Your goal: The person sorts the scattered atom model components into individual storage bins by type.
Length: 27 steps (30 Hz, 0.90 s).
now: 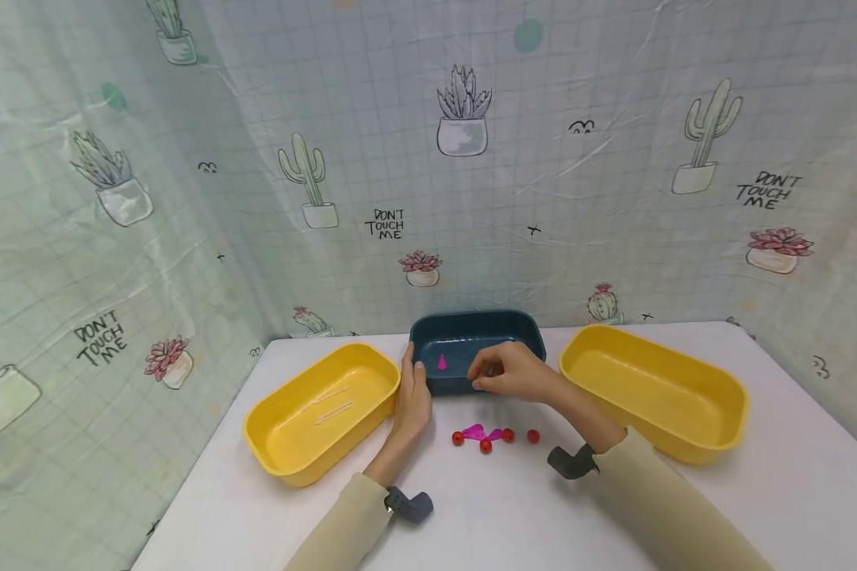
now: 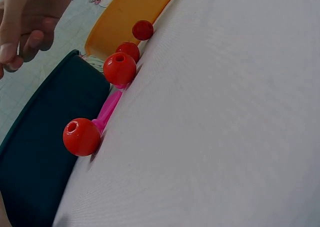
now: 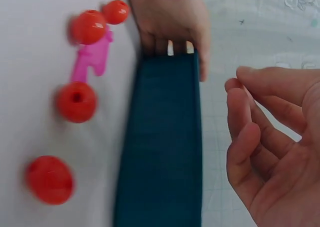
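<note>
My left hand [image 1: 413,396] lies against the left end of the dark teal bin [image 1: 482,387], fingers extended along its outside and thumb by the rim. Over the bin's front right part hovers my right hand [image 1: 517,371]. In the right wrist view, the thumb and fingertips [image 3: 245,73] of that hand are bent toward each other, with nothing visible between them. A small pink plastic piece [image 1: 442,362] shows inside the bin. In front of it on the table are several red beads [image 2: 120,68] with holes, and among them pink plastic pieces [image 3: 92,57].
A yellow bin [image 1: 296,476] with thin white sticks [image 1: 333,412] in it stands at the left. Another yellow bin [image 1: 685,448] is at the right, close to my right forearm. Behind the white table [image 1: 500,515] hangs a sheet [image 1: 528,262] printed with cactus drawings.
</note>
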Motion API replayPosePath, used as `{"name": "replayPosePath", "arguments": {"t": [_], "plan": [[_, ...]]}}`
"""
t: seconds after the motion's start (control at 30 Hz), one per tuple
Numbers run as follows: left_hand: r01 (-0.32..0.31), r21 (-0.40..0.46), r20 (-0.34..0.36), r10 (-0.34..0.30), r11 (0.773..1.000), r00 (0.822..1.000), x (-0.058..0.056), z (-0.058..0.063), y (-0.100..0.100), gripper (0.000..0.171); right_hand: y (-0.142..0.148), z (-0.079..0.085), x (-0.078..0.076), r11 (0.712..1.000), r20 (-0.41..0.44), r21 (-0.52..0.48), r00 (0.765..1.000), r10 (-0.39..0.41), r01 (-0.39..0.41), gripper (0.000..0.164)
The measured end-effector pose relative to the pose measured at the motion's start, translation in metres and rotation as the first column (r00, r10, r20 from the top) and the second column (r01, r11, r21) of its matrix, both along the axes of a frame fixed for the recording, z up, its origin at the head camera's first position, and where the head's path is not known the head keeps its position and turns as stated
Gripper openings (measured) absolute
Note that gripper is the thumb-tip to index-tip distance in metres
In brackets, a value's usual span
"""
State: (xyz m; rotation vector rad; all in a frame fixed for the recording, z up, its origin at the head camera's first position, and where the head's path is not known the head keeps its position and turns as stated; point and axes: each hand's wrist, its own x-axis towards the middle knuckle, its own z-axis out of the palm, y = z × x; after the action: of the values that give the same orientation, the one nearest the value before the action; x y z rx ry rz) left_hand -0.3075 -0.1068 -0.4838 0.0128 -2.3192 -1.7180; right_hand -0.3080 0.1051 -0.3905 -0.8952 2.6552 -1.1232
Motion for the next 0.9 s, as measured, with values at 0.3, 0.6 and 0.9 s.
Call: {"name": "replayPosePath", "arguments": {"t": [0.3, 0.6, 0.9], "plan": [[0.006, -0.018, 0.005, -0.006, 1.0, 1.0, 0.0, -0.002, -0.003, 0.055, 0.009, -0.023, 0.011, 0.986, 0.06, 0.152, 0.996, 0.066, -0.074, 0.012], [0.01, -0.026, -0.008, -0.01, 1.0, 1.0, -0.002, -0.001, -0.002, 0.054, 0.009, -0.038, 0.012, 0.962, 0.065, 0.263, 0.996, 0.054, -0.069, 0.006], [0.015, -0.023, -0.021, -0.015, 1.0, 1.0, -0.001, -0.001, -0.001, 0.054, 0.007, -0.045, 0.016, 0.945, 0.028, 0.323, 0.999, 0.037, -0.044, 0.007]]}}
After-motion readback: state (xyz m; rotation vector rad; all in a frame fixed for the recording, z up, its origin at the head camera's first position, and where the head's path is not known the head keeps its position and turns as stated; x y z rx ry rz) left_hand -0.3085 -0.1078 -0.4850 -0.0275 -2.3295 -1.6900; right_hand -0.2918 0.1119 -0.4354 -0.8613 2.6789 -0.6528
